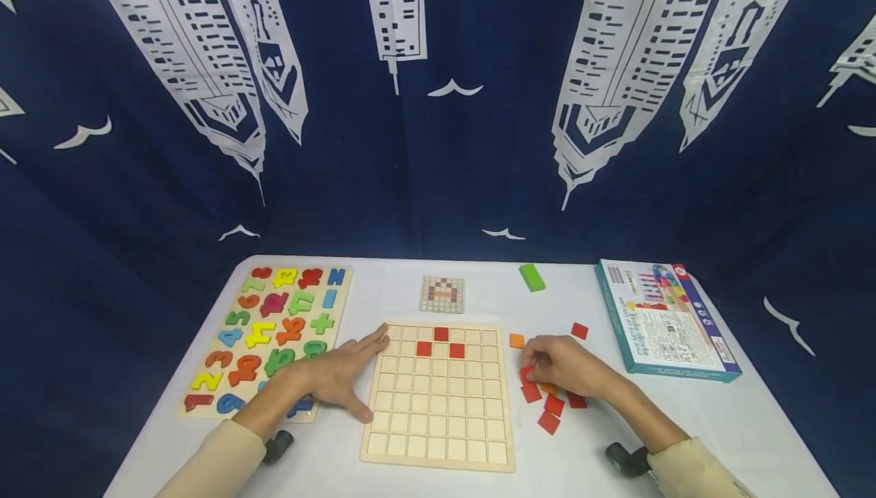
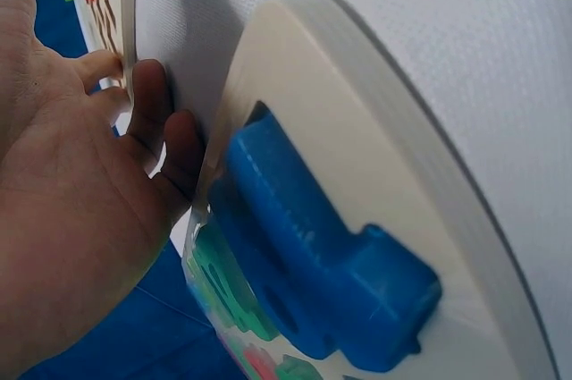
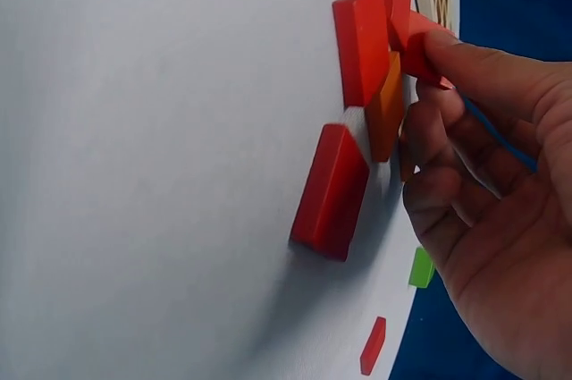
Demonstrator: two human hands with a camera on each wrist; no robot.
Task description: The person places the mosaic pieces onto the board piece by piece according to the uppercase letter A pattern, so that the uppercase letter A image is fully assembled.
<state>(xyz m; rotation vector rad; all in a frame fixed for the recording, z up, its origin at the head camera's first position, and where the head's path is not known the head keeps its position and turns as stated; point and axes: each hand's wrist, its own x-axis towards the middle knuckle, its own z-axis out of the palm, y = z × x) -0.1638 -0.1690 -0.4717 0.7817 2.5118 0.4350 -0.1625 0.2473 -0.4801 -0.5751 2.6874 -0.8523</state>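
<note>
My right hand pinches a red square tile between thumb and fingers, just right of the wooden grid board. Around that hand lie several loose red tiles and some orange ones, including an orange tile near the board's edge. Spread along the board's left edge, my left hand has its thumb and fingertips touching the rim. Three red tiles sit in the grid: one red tile in the top row, and two in the row below, either side of it.
A small pattern card lies behind the board. On the left is a number puzzle board with colourful pieces, partly under my left forearm. A green block lies at the back, and a teal-edged box stands at the right.
</note>
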